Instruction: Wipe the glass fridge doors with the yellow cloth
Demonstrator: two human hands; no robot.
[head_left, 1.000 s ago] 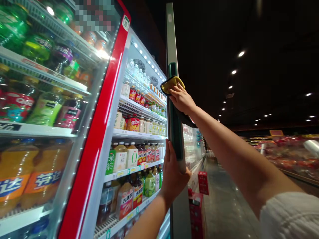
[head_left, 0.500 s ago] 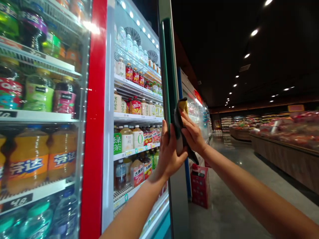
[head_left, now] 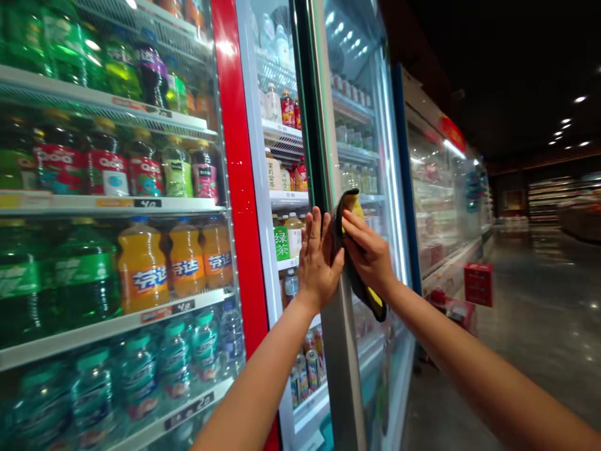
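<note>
A fridge door (head_left: pixel 345 351) with a metal edge and a long dark green handle strip (head_left: pixel 313 125) stands ajar in front of me. My left hand (head_left: pixel 319 260) lies against the strip with its fingers stretched upward, holding nothing. Opposite it, on the door's right side, my right hand (head_left: pixel 369 254) grips a black and yellow cloth (head_left: pixel 359 282) and presses it to the door's edge. The cloth's lower end hangs below my fingers.
At the left, a closed glass cooler with a red frame (head_left: pixel 244 219) holds bottles on several shelves. Behind the door are lit drink shelves (head_left: pixel 288 197). Further right stand another display cooler (head_left: pixel 441 188), red boxes (head_left: pixel 477 284) and a shiny floor (head_left: pixel 521 351).
The view has turned left, and the door now shows its glass side with reflections. Both hands remain at the door's edge, with the cloth still in my right hand.
</note>
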